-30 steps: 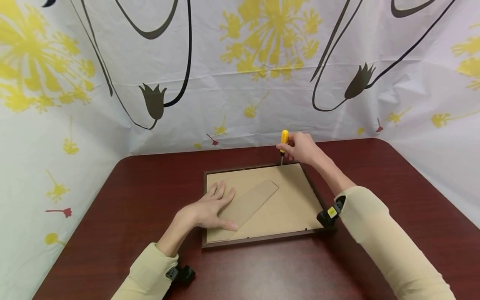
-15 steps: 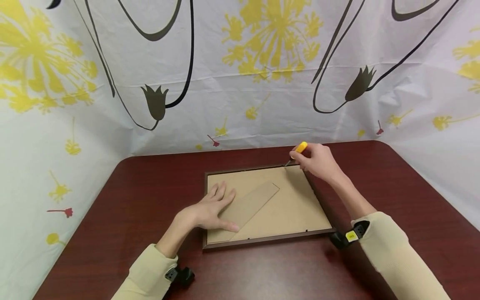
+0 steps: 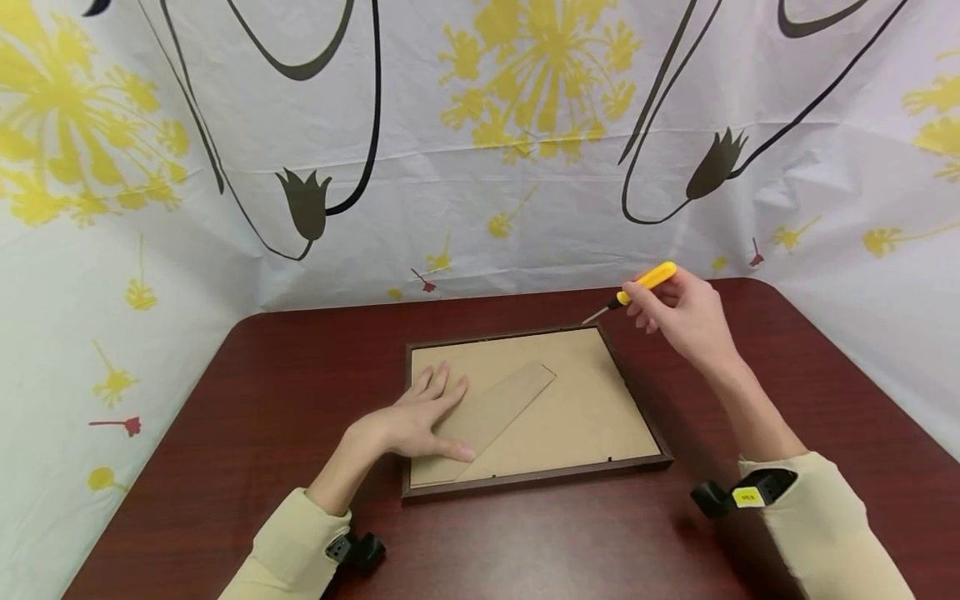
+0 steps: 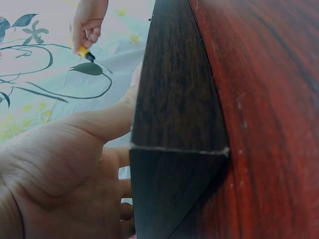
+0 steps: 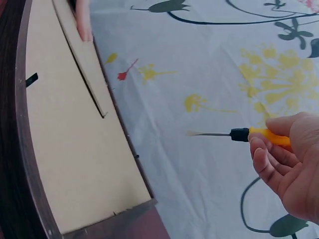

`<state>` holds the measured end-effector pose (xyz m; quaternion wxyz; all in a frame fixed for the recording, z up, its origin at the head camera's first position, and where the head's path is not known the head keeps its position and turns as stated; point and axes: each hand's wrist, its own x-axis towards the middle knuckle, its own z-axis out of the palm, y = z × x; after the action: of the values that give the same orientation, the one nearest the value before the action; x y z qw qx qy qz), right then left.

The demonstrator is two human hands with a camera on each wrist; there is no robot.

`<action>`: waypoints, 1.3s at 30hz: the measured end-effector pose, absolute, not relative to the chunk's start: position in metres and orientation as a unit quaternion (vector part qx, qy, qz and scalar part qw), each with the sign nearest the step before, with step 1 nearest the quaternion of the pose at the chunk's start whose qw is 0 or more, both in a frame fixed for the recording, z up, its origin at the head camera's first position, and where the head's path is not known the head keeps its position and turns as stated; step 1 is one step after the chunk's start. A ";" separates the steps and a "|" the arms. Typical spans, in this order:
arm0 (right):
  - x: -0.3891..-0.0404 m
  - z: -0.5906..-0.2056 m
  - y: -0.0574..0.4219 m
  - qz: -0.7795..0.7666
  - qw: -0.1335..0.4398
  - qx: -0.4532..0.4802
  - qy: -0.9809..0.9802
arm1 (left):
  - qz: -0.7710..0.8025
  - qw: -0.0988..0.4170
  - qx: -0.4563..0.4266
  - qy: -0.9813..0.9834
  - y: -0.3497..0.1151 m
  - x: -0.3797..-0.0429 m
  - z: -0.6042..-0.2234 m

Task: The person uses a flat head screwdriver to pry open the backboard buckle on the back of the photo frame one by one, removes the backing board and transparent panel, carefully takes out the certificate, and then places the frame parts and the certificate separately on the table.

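A dark wooden picture frame (image 3: 540, 477) lies face down with its tan backing board (image 3: 577, 408) upward. A long flap (image 3: 510, 404) is cut slantwise in that board. My left hand (image 3: 420, 421) rests spread over the board's left part, fingers fairly straight; in the left wrist view its palm (image 4: 65, 159) is beside the frame's corner (image 4: 179, 149). In my right hand (image 3: 686, 317) I grip a screwdriver (image 5: 266, 135) by its yellow handle. Its thin shaft points left, the tip close above the frame's far right corner in the head view and apart from it in the right wrist view.
The frame lies on a dark red-brown table (image 3: 315, 375). Behind it hangs a white sheet (image 3: 420, 225) printed with yellow flowers and dark stems. Small black tabs (image 5: 32, 79) stand along the frame's inner edge. Each wrist wears a black camera (image 3: 712, 498).
My right hand has moved right and lifted the screwdriver off the frame's far edge, tilting it from upright to a slant. My left hand has stayed in place on the board.
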<state>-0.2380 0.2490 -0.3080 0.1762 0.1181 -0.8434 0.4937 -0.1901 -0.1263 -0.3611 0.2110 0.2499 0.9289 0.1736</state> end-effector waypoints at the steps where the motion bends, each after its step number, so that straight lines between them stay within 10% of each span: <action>1: -0.236 -0.307 0.251 0.500 0.182 0.115 -0.839 | 0.174 0.211 0.250 0.929 -0.126 -0.190 -0.361; 39: -0.201 -0.330 0.321 0.417 0.198 0.080 -0.883 | 0.178 0.211 0.251 0.928 -0.128 -0.190 -0.362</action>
<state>-0.2011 0.3212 -0.3296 0.1975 0.0799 -0.8834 0.4175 -0.1896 -0.1275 -0.3621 0.2105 0.2510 0.9280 0.1777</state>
